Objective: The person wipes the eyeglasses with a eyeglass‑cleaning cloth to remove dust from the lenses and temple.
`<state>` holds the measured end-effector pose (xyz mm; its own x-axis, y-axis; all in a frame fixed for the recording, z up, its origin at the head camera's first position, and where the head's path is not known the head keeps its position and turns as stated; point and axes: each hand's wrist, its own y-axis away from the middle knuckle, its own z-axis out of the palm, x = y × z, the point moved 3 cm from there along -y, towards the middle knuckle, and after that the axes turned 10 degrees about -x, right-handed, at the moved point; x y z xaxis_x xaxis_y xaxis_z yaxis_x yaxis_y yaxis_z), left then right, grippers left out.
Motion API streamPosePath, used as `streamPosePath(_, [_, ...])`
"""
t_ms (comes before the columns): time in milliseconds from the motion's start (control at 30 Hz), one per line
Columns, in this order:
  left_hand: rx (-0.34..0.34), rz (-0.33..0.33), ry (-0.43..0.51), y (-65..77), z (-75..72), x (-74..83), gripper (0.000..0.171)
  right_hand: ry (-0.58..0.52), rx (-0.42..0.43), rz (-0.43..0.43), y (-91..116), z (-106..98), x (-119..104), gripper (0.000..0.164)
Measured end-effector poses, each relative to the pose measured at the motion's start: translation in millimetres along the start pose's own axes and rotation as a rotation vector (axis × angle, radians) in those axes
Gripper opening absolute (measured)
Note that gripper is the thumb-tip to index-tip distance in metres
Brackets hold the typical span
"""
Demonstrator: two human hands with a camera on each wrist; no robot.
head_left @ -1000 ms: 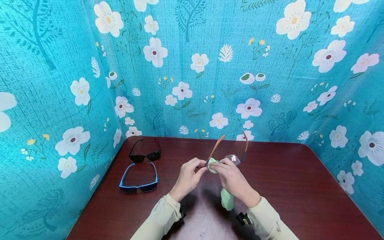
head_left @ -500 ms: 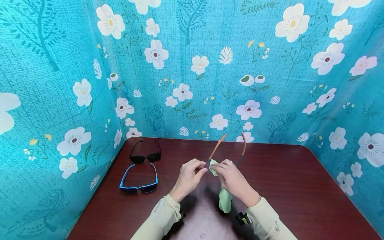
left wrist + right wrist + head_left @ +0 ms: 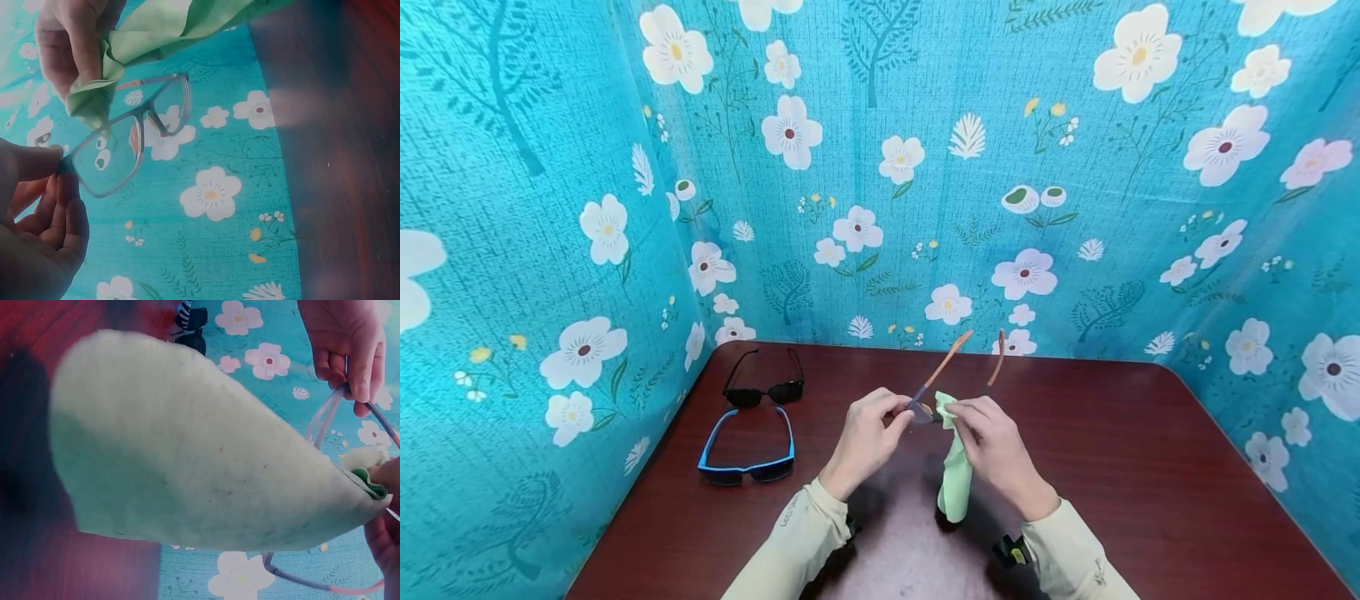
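Note:
My left hand [image 3: 867, 437] pinches a pair of eyeglasses [image 3: 143, 131] at one front corner, where the temple meets the rim. The glasses have a dark front, clear lenses and temples with orange-brown ends pointing away from me. A light green cleaning cloth [image 3: 956, 483] is held bunched between the thumb and fingers of my right hand [image 3: 996, 442]. The cloth's loose end hangs toward the table and fills much of the right wrist view. In the left wrist view its gathered tip overlaps the upper edge of the nearer lens.
Black sunglasses [image 3: 745, 398] rest at the back left of the dark red-brown table [image 3: 1112, 467]. Closer to me lie blue-framed sunglasses [image 3: 733, 472] with dark lenses. A turquoise floral curtain [image 3: 865, 167] stands behind the table and along both sides.
My right hand has drawn the cloth back from the near lens, uncovering part of it. The cloth's hanging end has swung left. The glasses have turned slightly, their right temple shifting left.

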<state>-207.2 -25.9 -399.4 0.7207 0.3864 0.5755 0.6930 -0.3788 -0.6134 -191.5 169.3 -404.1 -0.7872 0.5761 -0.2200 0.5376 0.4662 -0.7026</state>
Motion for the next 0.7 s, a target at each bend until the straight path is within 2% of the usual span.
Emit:
streamPosePath(200, [0.01, 0.007, -0.045, -3.1, -2.8, -1.1, 0.009, -0.005, 0.184, -0.003, -4.0, -11.0, -1.5, 0.033])
streamPosePath(433, [0.02, 0.0, -0.072, -4.9, -4.2, -0.4, 0.008, -0.007, 0.32, -0.012, -6.9, -17.3, -4.1, 0.022])
streamPosePath(533, [0.026, -0.007, -0.081, -5.8, -4.0, 0.0, 0.008, -0.017, 0.349, -0.006, -7.6, -17.4, -4.8, 0.019])
streamPosePath(700, [0.027, -0.013, -0.08, -6.6, -1.3, 1.2, 0.007, -0.007, 0.34, -0.032, -11.8, -13.7, -7.6, 0.016])
